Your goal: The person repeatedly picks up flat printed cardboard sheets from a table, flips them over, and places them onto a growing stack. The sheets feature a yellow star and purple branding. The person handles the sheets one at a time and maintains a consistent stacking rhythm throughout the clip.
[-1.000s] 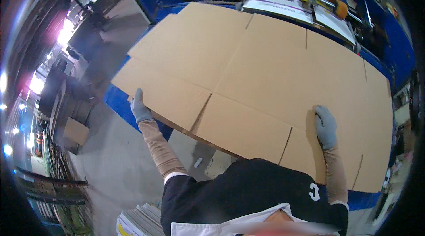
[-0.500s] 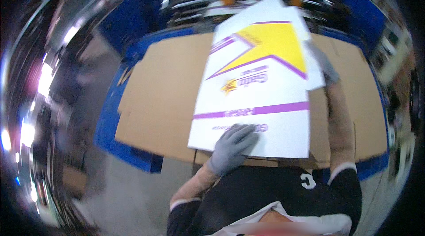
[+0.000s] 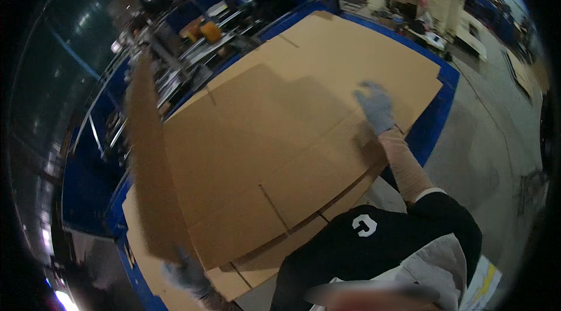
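Observation:
A large brown cardboard sheet (image 3: 257, 153) lies over the blue-framed table, its left part (image 3: 153, 171) standing up along a crease. At the lower corner of that raised part is my left hand (image 3: 186, 276), in a grey glove, its fingers closed on the cardboard edge and somewhat blurred. My right hand (image 3: 377, 108), gloved the same way, hovers over or rests on the right part of the cardboard with its fingers apart; whether it touches cannot be made out. More cardboard (image 3: 350, 194) shows beneath the sheet's near edge.
Blue table edging (image 3: 435, 118) runs along the right side. Beyond the far left edge stands machinery with metal rails and an orange part (image 3: 210, 32). A white printed sheet (image 3: 482, 285) with yellow shows at the lower right. A cable (image 3: 497, 118) crosses the floor.
The white printed sheet has left my hands and the tabletop. My view has turned to the right. My left hand now holds up part of a brown cardboard sheet; my right hand is spread.

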`<state>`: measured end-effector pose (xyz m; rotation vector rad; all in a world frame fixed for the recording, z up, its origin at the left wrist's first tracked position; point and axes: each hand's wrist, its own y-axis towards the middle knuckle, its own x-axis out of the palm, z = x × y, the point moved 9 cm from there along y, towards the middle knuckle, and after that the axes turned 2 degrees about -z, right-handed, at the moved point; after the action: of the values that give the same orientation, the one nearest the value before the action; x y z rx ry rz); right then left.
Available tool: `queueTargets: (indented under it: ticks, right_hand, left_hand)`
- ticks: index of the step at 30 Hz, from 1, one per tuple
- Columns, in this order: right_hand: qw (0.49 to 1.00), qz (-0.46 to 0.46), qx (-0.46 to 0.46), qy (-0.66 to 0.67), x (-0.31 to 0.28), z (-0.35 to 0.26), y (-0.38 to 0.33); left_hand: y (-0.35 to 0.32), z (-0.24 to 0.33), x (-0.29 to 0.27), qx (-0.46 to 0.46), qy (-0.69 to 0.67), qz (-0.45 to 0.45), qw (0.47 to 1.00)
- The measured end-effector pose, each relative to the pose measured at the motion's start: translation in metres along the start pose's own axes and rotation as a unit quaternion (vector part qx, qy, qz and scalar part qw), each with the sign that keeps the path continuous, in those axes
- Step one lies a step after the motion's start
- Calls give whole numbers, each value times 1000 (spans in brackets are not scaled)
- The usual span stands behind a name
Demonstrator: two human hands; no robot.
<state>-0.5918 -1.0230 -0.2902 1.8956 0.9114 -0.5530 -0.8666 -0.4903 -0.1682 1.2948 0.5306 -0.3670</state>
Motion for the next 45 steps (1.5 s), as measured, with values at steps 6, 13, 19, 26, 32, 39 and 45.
queueTargets:
  ticks: [6,13,19,26,32,39,45]
  right_hand:
    - [858,198,356,313,-75,248,-102]
    - [694,145,341,617,-60,152,-87]
    - [883,39,90,459,-83,-18,-11]
    - [917,-156,-300,211,-38,-133,-47]
    - [846,-277,-455,-27,26,-156,-135]
    - [855,-223,-469,4,53,-148,-142]
    - [859,-226,-459,-3,152,-179,-94]
  left_hand:
    - [16,-85,-14,1,26,44,999]
    - [-39,-98,-36,-36,2,1,999]
    - [-31,-29,25,-34,-35,-176,983]
    - [-98,103,134,208,-116,-375,896]
    - [-110,105,139,231,-84,-405,881]
    - [-120,87,166,235,-61,-359,901]
    - [-66,50,246,240,10,-299,924]
